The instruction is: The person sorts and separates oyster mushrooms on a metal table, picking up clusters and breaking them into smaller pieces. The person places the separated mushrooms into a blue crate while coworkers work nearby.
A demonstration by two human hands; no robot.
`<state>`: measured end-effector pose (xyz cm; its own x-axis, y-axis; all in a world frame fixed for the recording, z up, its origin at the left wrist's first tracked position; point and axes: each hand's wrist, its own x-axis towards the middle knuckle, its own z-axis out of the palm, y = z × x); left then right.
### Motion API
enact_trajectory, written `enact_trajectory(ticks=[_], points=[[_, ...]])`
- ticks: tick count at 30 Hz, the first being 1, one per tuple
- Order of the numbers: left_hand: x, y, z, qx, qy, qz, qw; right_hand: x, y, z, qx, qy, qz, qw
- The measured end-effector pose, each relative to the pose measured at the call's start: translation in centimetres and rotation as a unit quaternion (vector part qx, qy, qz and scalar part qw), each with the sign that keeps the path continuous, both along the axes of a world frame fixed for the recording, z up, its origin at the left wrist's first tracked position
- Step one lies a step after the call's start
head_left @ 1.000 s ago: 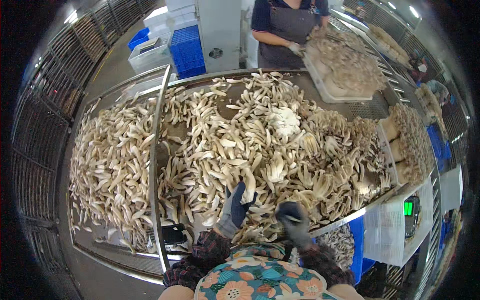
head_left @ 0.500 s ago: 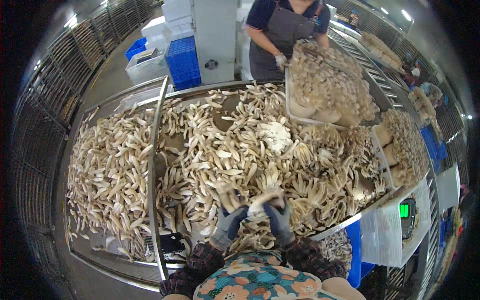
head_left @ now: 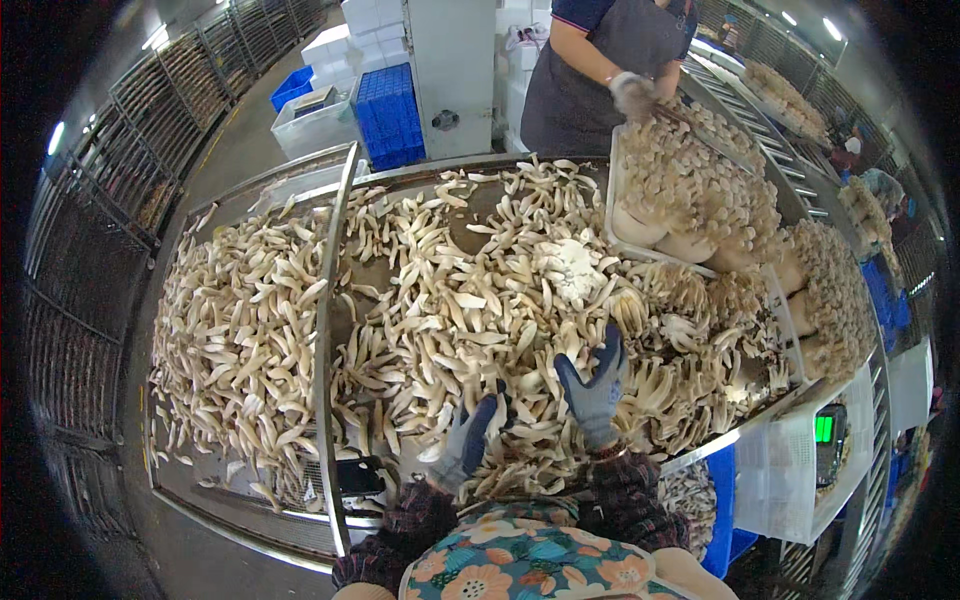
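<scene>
My hands wear grey gloves with dark blue palms, over a wide heap of loose pale mushrooms point(head_left: 440, 320) on a metal table. My left hand point(head_left: 468, 440) is low over the near part of the heap, its fingers curled about mushrooms; their tips blend with the pile. To its right, my right hand point(head_left: 594, 392) is open, thumb and fingers spread, with nothing in it. Its fingertips reach the joined mushroom clusters point(head_left: 650, 385). A whitish clump point(head_left: 578, 268) lies beyond them.
A metal divider point(head_left: 326, 330) separates off another mushroom pile point(head_left: 235, 350). Crates of brown-capped mushrooms point(head_left: 700, 195) stand at the far right, where a co-worker's gloved hand point(head_left: 632, 97) reaches in. Right of me are a white basket point(head_left: 775, 470), a scale with green display point(head_left: 829, 440) and a blue crate point(head_left: 722, 510).
My right hand has let go of its mushroom, opened and reached forward to the clusters. My left hand stays low over the heap. The co-worker's hand has moved onto the crate's mushrooms. The view has shifted.
</scene>
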<state>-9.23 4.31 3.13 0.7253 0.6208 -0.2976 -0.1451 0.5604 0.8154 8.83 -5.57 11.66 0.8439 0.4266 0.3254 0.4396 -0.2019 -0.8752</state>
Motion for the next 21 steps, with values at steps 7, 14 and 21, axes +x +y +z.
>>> enact_trajectory(ticks=[7, 14, 21], points=[[2.4, -0.9, 5.3, -0.216, -0.181, 0.015, 0.959, -7.0, 1.1, 1.7, -0.124, -0.034, 0.191, 0.973], [0.9, -1.2, 7.1, -0.264, -0.155, -0.056, 0.95, -6.8, 0.9, 1.1, -0.111, 0.085, 0.228, 0.964], [1.3, -3.0, 5.1, -0.32, -0.114, -0.04, 0.94, -6.1, -1.9, -1.8, -0.11, 0.132, 0.266, 0.948]])
